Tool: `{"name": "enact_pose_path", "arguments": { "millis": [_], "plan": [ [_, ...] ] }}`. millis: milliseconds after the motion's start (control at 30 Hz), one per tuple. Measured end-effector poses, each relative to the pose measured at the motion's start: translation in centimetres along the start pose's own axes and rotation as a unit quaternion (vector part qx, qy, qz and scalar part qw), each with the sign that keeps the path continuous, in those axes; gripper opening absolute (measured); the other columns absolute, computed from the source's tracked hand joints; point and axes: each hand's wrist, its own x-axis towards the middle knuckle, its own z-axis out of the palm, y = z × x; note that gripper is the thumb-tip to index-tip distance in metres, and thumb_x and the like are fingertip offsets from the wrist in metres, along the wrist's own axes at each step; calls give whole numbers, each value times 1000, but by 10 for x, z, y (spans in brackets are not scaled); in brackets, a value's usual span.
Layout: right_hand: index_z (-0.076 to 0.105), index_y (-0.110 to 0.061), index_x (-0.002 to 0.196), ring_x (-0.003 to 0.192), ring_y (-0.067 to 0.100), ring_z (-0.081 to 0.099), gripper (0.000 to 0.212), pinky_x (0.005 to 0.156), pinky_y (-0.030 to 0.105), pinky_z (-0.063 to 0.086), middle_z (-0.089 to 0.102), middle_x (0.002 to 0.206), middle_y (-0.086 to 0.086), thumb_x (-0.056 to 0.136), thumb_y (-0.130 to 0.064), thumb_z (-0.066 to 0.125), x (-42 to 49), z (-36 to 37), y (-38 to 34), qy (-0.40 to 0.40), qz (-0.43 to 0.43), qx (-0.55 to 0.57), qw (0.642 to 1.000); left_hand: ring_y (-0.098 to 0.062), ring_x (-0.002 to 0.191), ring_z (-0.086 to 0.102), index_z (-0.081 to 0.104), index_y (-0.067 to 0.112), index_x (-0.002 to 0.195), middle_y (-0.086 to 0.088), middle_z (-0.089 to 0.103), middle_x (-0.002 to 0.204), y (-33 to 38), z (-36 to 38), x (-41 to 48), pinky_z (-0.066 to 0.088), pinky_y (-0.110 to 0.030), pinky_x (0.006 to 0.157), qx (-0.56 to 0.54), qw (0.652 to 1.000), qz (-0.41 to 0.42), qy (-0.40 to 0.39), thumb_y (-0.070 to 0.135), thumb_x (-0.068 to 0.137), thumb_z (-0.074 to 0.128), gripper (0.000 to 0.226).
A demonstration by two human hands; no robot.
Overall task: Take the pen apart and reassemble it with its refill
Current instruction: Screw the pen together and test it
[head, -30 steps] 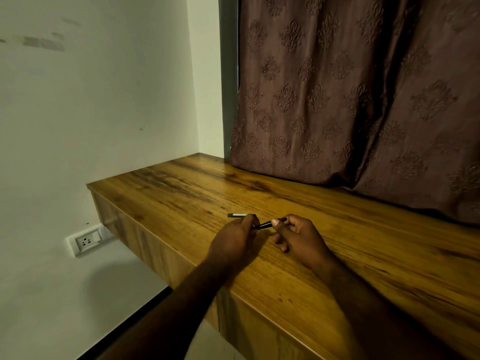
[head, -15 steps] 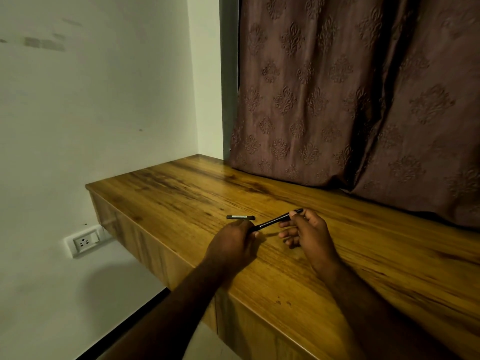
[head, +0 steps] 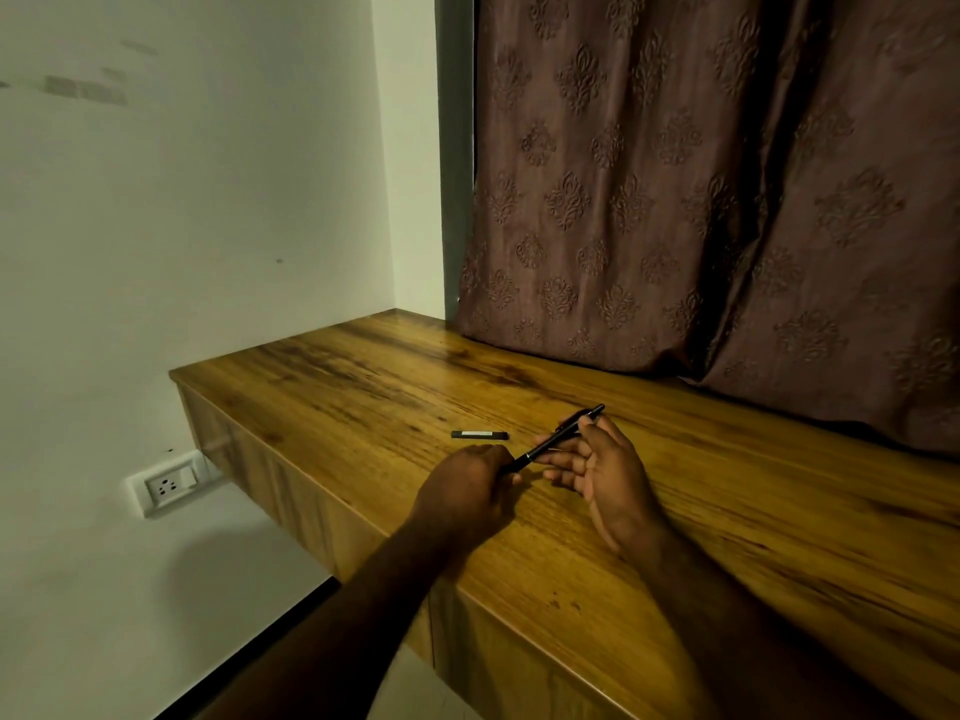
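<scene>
Now our right hand (head: 608,475) has slid out to pinch the pen (head: 557,441) at its far end, our left hand (head: 462,485) gripping the near end, probably ready to unscrew it.

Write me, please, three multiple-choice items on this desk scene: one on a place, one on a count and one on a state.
1. Where does the small dark piece lie?
A. on the desk, beyond the left hand
B. on a chair
C. in a cup

2. How many hands touch the pen?
A. none
B. one
C. two

3. How is the pen placed?
A. lying flat and untouched
B. held slanting between the hands
C. upright in a holder

Key:
1 A, the piece rests on bare wood just past the left knuckles.
2 C, the left hand grips the lower end and the right hand pinches the upper end.
3 B, the pen runs slanted from one hand up to the other.
</scene>
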Motion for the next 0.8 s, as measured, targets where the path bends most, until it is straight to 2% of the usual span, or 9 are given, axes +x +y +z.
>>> {"name": "enact_pose_path", "arguments": {
  "millis": [200, 367, 433, 500, 567, 667, 700, 733, 800],
  "plan": [
    [54, -14, 98, 87, 26, 70, 23, 70, 36, 49, 72, 100, 19, 103, -23, 34, -2, 4, -2, -3, -13, 8, 1000, -12, 63, 57, 63, 22, 86, 2, 66, 75, 0, -1, 0, 33, -22, 54, -8, 1000, -9, 9, 35, 89, 58, 14],
    [51, -11, 102, 83, 25, 70, 20, 68, 35, 51, 70, 97, 19, 104, -21, 34, 3, 1, -4, 58, -36, 4, 998, -6, 58, 54, 64, 21, 82, 8, 63, 70, 0, -4, 0, 36, -21, 50, -30, 999, -35, -15, 34, 89, 59, 16],
    [49, -10, 109, 84, 29, 70, 18, 65, 35, 54, 69, 98, 21, 104, -20, 35, 7, -3, -4, 97, -43, 2, 994, -2, 59, 59, 67, 21, 82, 10, 67, 72, -2, -3, -1, 44, -20, 52, -71, 995, -67, -32, 32, 88, 59, 15],
    [43, -11, 122, 77, 27, 70, 21, 59, 34, 55, 68, 95, 18, 102, -18, 39, 10, -8, -3, 133, -54, -16, 990, -5, 59, 64, 69, 20, 80, 6, 69, 70, 0, -5, -3, 48, -23, 52, -162, 980, -113, -30, 28, 88, 60, 14],
    [37, -19, 131, 70, 22, 70, 31, 53, 31, 55, 67, 92, 13, 101, -13, 42, 9, -10, -3, 145, -71, -35, 986, -13, 61, 68, 68, 16, 77, -2, 72, 74, 2, -9, -5, 52, -28, 54, -313, 926, -208, -24, 20, 89, 60, 15],
    [30, -30, 137, 63, 20, 71, 43, 46, 29, 53, 65, 92, 12, 100, -11, 43, 8, -9, -3, 136, -89, -52, 985, -20, 58, 59, 65, 8, 71, -18, 66, 75, 8, -13, -5, 46, -32, 56, -534, 776, -335, -21, 3, 92, 52, 25],
    [29, -31, 138, 62, 20, 71, 44, 44, 29, 53, 64, 93, 11, 101, -12, 42, 7, -8, -4, 137, -90, -56, 985, -19, 55, 53, 64, 7, 68, -19, 60, 72, 11, -13, -5, 42, -31, 57, -567, 748, -345, -14, -3, 91, 49, 29],
    [28, -31, 138, 60, 19, 71, 44, 42, 29, 52, 64, 94, 10, 101, -13, 42, 7, -7, -5, 139, -89, -61, 984, -17, 54, 49, 63, 6, 66, -18, 55, 70, 12, -13, -5, 39, -29, 57, -581, 735, -350, -8, -8, 89, 47, 31],
    [28, -31, 140, 58, 17, 71, 44, 40, 28, 52, 62, 96, 8, 101, -13, 41, 7, -7, -5, 141, -91, -67, 983, -15, 51, 45, 60, 1, 71, -16, 52, 67, 17, -15, -5, 38, -28, 55, -584, 732, -351, -1, -16, 85, 43, 28]
  ]
}}
